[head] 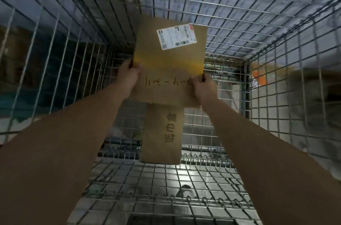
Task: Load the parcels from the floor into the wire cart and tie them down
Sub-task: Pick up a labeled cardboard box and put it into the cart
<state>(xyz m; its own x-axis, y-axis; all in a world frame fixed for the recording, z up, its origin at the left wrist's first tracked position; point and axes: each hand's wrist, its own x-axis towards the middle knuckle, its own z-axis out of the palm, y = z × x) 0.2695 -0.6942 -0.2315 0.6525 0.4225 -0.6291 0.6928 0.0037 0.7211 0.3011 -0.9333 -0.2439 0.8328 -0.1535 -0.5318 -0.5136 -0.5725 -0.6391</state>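
Brown box, white label, yellow tape, scribbled numbers, held up inside the wire cart. Left hand and right hand curl round its side edges; plenty of room either side.

Parcel (labelled) between both hands, inside cart

Matt brown cardboard parcel, glossy paper label, shiny metal wire cart

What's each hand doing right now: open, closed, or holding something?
Left hand: grips the left edge of the cardboard parcel.
Right hand: grips the same parcel's right edge.
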